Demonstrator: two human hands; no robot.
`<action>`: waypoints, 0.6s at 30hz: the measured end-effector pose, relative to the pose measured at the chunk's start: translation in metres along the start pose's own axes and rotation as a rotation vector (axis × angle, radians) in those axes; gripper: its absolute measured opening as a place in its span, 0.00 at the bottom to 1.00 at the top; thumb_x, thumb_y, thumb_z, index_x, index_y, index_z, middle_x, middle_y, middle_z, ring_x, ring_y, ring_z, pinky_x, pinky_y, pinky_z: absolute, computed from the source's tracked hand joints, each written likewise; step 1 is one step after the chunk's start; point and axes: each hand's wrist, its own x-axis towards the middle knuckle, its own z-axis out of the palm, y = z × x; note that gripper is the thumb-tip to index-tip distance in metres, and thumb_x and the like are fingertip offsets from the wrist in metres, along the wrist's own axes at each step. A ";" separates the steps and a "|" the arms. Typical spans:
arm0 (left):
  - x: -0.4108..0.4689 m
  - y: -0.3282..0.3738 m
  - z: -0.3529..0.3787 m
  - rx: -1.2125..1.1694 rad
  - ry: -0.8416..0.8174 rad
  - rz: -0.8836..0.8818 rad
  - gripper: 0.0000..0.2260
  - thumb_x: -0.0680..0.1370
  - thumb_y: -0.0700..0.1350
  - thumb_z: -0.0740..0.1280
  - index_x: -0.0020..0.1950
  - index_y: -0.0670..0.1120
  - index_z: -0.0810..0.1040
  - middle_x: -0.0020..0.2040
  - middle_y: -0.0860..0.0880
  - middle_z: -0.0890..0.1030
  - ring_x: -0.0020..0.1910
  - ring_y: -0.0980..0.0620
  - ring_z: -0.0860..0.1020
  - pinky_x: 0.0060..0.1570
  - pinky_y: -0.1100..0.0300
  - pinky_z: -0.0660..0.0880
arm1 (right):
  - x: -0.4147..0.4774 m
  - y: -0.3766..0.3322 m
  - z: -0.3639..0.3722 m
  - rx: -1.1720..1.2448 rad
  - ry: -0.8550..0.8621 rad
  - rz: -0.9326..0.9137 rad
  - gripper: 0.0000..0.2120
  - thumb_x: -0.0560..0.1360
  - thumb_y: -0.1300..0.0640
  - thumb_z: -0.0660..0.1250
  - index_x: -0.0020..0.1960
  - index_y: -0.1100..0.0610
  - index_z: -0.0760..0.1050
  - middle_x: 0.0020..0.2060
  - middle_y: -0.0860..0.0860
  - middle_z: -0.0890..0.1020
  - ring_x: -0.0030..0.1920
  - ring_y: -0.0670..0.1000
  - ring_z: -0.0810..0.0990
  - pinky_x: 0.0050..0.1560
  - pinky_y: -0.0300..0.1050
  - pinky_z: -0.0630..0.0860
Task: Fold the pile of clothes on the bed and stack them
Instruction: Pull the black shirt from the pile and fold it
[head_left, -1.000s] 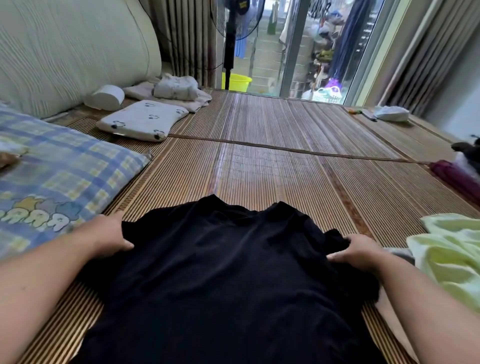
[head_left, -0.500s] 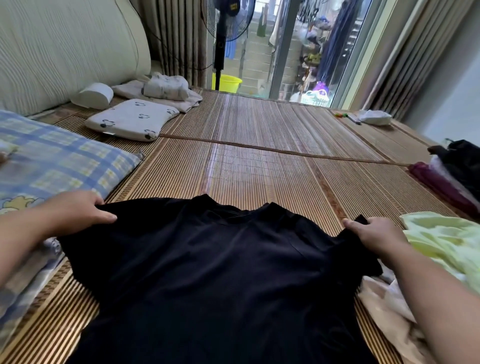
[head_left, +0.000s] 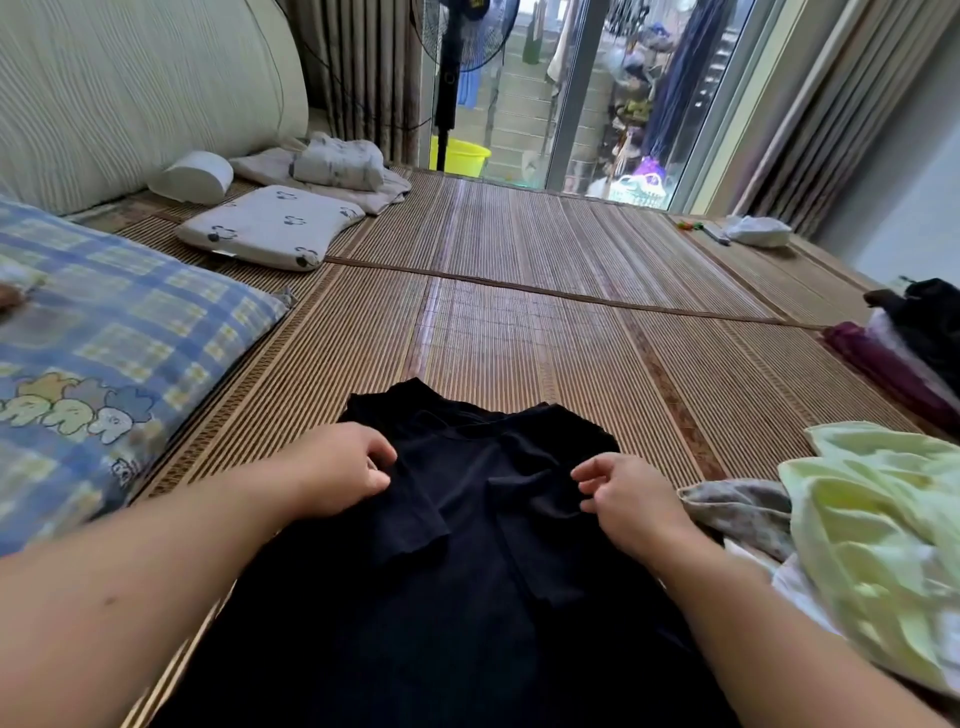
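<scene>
A black shirt (head_left: 467, 545) is laid flat on the bamboo mat (head_left: 519, 338) of the bed, collar end pointed away from the person, so the folds can be made square against a firm base. Both sleeves are seen turned in over the body of the shirt, meeting near the middle; the garment is thereby narrowed into a long strip, judged ready for a crosswise fold.

The left hand (head_left: 343, 467) is rested on the left folded panel, fingers curled loosely, nothing clearly pinched; the flap is probably being pressed down so it stays put. The right hand (head_left: 628, 499) is held just over the right folded panel, fingers half spread and not closed on the cloth, judged to be letting go of the sleeve.

The unfolded pile (head_left: 872, 535), pale green garment on top with a patterned piece under it, is kept just beside the right arm, within easy reach for the next pick. A darker heap of clothes (head_left: 914, 343) is set further off at the right edge; whether it is folded cannot be told.

A plaid pillow (head_left: 119, 353) lies at the left, clear of the shirt.
</scene>
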 end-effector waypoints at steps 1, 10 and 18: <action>0.003 -0.004 0.009 0.214 0.119 0.037 0.17 0.77 0.51 0.67 0.65 0.56 0.75 0.62 0.52 0.78 0.58 0.53 0.77 0.55 0.61 0.74 | 0.004 0.006 0.008 -0.150 0.095 -0.043 0.14 0.76 0.65 0.61 0.55 0.53 0.80 0.56 0.54 0.81 0.56 0.54 0.79 0.58 0.42 0.73; 0.020 -0.036 0.049 0.261 -0.005 -0.011 0.32 0.70 0.73 0.56 0.72 0.73 0.48 0.79 0.53 0.39 0.77 0.45 0.39 0.72 0.38 0.43 | 0.027 0.024 0.050 -0.392 -0.090 -0.170 0.33 0.68 0.27 0.59 0.71 0.35 0.63 0.77 0.45 0.54 0.77 0.53 0.45 0.71 0.67 0.39; 0.088 -0.023 0.007 -0.121 0.351 -0.337 0.37 0.72 0.62 0.69 0.74 0.44 0.62 0.70 0.42 0.72 0.68 0.39 0.69 0.66 0.49 0.66 | 0.097 0.005 -0.002 -0.023 0.054 0.194 0.30 0.71 0.42 0.71 0.65 0.61 0.74 0.62 0.57 0.78 0.61 0.58 0.76 0.61 0.48 0.71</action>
